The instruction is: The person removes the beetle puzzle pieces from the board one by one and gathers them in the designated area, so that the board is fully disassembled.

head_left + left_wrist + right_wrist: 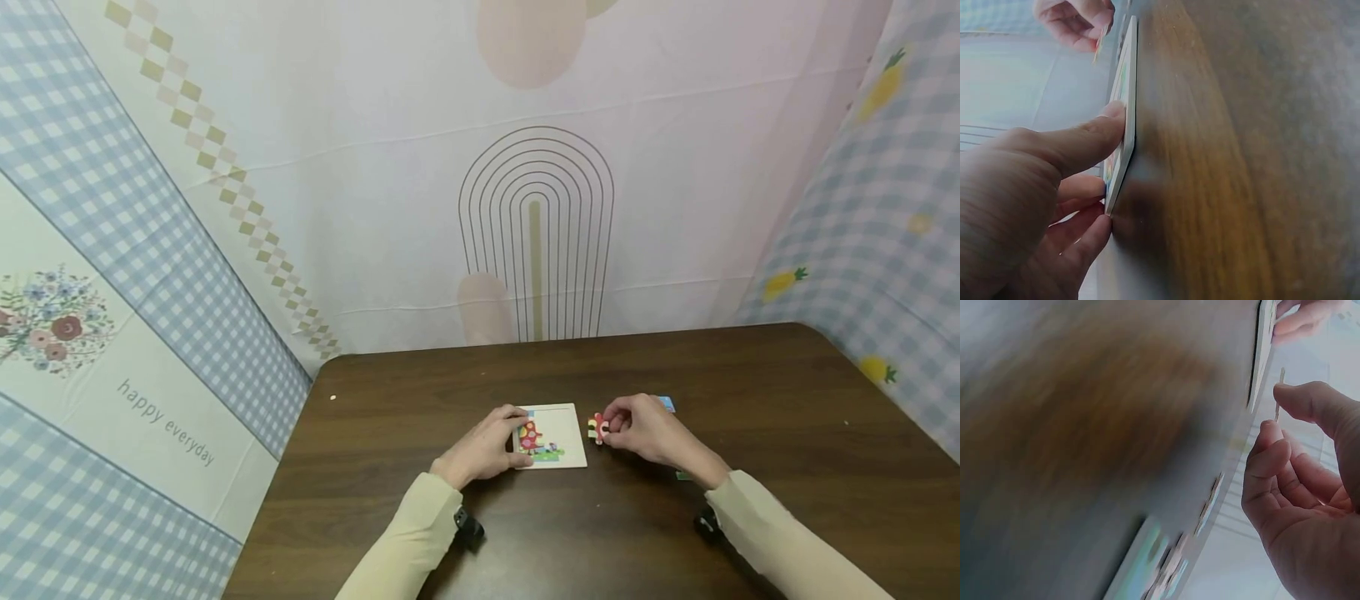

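Puzzle board point(570, 427): lies on the dark wooden table point(360, 517), its left end within the left hand point(483, 446).
Left hand: partly closed, thumb at the near edge of the board and fingers towards the far edge. I judge that this grip serves to steady it.
Right hand point(647, 429): thumb and fingertips brought together in a pinch on a red puzzle piece point(597, 428). The right wrist view shows me this piece edge-on between them.
Red puzzle piece: held up off the table, just beside the board's right edge and apart from it. I record it as not yet fitted.
Fitted section point(528, 435): red with pale spots at the left, green along the lower edge, a little blue at the upper left. The left hand covers part, so I cannot certify a count.
Bare section: pale backing shows across the upper middle and the right side.
Loose stock: a blue piece point(666, 403) beyond the right hand and a green piece point(683, 476) by the right wrist. The right wrist view shows me several flat pieces, too blurred to number.
Progress: partial; in my judgement, less than half the picture is assembled.
Outstanding: the pinched piece, then the loose ones, by my reading.
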`<state>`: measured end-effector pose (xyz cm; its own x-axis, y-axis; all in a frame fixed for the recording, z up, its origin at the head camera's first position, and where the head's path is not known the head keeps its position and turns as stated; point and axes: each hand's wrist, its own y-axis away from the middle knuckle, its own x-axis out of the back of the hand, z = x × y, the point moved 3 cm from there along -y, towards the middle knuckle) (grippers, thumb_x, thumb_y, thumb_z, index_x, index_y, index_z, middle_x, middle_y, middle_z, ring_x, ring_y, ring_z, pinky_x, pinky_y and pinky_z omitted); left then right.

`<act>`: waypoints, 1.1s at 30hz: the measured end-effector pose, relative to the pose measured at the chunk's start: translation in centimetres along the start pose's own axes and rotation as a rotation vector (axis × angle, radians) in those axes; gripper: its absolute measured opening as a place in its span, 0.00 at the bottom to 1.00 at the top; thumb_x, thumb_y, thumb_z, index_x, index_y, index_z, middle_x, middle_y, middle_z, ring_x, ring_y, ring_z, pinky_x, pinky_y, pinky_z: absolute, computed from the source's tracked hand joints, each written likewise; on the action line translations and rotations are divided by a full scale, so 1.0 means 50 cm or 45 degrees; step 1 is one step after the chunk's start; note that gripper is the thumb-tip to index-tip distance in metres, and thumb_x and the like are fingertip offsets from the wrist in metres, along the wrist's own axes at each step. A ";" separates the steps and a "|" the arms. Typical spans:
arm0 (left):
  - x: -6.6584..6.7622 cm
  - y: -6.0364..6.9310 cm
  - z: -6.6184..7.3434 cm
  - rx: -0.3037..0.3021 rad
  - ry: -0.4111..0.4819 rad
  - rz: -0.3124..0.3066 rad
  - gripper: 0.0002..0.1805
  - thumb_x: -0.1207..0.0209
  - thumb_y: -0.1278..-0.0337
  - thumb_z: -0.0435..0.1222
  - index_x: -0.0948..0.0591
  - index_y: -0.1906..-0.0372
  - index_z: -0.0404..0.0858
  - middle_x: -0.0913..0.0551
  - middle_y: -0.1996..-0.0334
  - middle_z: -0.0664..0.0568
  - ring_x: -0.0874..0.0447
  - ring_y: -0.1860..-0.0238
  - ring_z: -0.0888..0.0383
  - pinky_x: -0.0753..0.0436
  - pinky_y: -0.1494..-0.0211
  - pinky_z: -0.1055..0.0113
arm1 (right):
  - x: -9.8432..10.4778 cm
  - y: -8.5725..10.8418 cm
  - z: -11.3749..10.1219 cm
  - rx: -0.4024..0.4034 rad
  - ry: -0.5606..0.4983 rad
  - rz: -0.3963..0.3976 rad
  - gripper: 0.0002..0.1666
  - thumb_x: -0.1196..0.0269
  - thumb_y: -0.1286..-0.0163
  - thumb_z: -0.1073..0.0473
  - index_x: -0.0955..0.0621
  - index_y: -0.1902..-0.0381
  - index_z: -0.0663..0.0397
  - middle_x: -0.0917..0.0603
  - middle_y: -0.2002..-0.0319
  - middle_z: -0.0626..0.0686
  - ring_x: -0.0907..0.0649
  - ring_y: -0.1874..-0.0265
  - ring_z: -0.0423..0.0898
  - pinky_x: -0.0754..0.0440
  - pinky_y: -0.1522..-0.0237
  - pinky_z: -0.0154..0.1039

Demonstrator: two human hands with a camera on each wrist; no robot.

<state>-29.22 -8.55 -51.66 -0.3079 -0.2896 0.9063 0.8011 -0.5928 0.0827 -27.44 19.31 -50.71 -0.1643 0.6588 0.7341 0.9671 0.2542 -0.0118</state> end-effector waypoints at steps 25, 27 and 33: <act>-0.003 0.002 -0.008 0.007 -0.019 0.014 0.37 0.26 0.32 0.47 0.21 0.23 0.39 0.30 0.18 0.48 0.33 0.17 0.48 0.24 0.20 0.53 | 0.054 0.038 0.077 -0.040 0.074 -0.068 0.07 0.22 0.34 0.64 0.11 0.61 0.57 0.18 0.71 0.47 0.23 0.70 0.40 0.25 0.68 0.32; -0.003 0.002 -0.008 0.010 -0.016 0.014 0.37 0.26 0.32 0.47 0.21 0.23 0.39 0.30 0.18 0.48 0.33 0.17 0.48 0.23 0.20 0.53 | 0.055 0.038 0.080 -0.034 0.074 -0.080 0.07 0.22 0.34 0.64 0.11 0.60 0.57 0.18 0.71 0.46 0.23 0.71 0.39 0.25 0.69 0.31; -0.002 0.002 -0.007 0.020 0.001 0.009 0.37 0.26 0.32 0.47 0.22 0.23 0.40 0.30 0.18 0.48 0.33 0.17 0.48 0.23 0.20 0.52 | 0.058 0.041 0.082 -0.028 0.073 -0.100 0.07 0.22 0.34 0.65 0.10 0.60 0.57 0.18 0.71 0.46 0.23 0.72 0.39 0.25 0.69 0.31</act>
<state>-29.28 -8.86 -51.90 -0.3025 -0.2946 0.9065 0.8111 -0.5790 0.0825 -26.75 24.65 -51.36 -0.2288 0.5960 0.7697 0.9558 0.2874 0.0615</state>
